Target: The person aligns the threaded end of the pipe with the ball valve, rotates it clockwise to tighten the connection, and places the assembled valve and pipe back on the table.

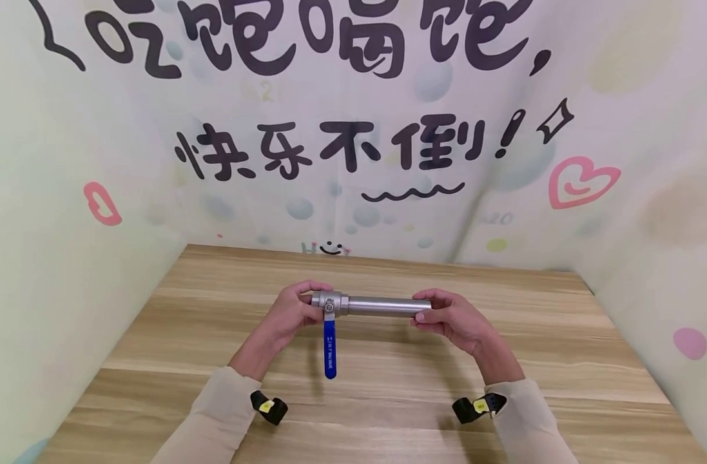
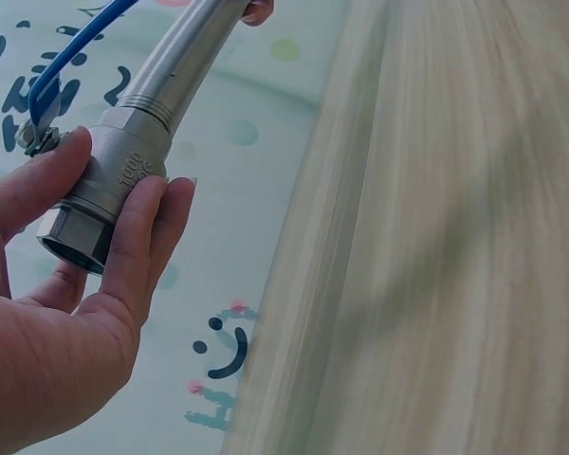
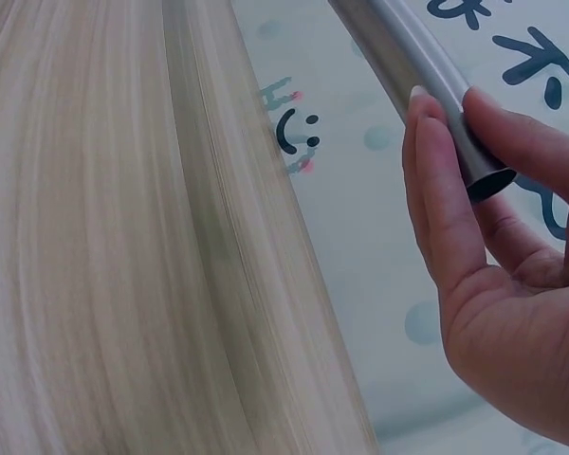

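Note:
A silver ball valve (image 1: 332, 301) with a long blue lever handle (image 1: 330, 348) is held up over the table. My left hand (image 1: 290, 313) grips the valve body, thumb on one side and fingers on the other. Joined to the valve's right end is a straight metal pipe (image 1: 382, 306), lying nearly level in the head view. Threads show at that joint in the left wrist view. At the pipe's far end my right hand (image 1: 453, 318) pinches it between thumb and fingers. The open pipe mouth (image 3: 491, 184) shows in the right wrist view.
Below lies a wood-grain table (image 1: 376, 412), its back edge against a printed cloth wall (image 1: 353, 219) with large dark characters. Similar pale cloth walls rise at the left and right. Black wrist straps (image 1: 270, 408) sit over both beige sleeves (image 1: 214, 412).

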The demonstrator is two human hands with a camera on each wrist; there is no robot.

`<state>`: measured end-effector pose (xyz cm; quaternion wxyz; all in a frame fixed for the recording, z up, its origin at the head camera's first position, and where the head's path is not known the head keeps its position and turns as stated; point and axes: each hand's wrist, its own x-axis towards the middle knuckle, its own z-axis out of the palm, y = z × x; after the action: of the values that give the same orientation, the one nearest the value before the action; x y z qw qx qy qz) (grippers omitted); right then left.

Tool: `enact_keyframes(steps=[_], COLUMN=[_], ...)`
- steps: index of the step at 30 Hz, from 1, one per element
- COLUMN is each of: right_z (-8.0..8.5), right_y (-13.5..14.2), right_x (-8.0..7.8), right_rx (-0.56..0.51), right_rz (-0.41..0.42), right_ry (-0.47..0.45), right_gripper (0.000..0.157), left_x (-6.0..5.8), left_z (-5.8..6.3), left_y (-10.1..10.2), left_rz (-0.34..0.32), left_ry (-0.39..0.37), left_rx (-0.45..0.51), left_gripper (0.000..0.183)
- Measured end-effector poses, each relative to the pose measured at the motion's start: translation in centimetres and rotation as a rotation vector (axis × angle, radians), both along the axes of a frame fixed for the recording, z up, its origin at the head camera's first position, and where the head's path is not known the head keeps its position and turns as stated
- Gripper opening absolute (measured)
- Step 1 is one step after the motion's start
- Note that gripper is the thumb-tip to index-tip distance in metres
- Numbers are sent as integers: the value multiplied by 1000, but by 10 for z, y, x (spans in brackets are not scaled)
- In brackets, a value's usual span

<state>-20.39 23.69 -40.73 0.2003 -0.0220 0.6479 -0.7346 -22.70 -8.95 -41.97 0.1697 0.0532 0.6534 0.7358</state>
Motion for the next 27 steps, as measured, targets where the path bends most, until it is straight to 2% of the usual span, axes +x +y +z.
enact_keyframes(steps=[9, 17, 27], right_z=[1, 2, 0], right_y=[1, 1, 2], right_x=[0, 1, 0], right_rx=[25, 13, 16], right_rz=[16, 36, 35], right_ry=[5, -3, -1], right_gripper=[39, 28, 23], left_x=[1, 3, 2], left_z=[1, -1, 0], left_y=[-2, -2, -2], left_rz=[-1, 9, 7], left_ry=[2, -12, -7], left_rx=[-22, -5, -2], left_gripper=[56, 56, 56])
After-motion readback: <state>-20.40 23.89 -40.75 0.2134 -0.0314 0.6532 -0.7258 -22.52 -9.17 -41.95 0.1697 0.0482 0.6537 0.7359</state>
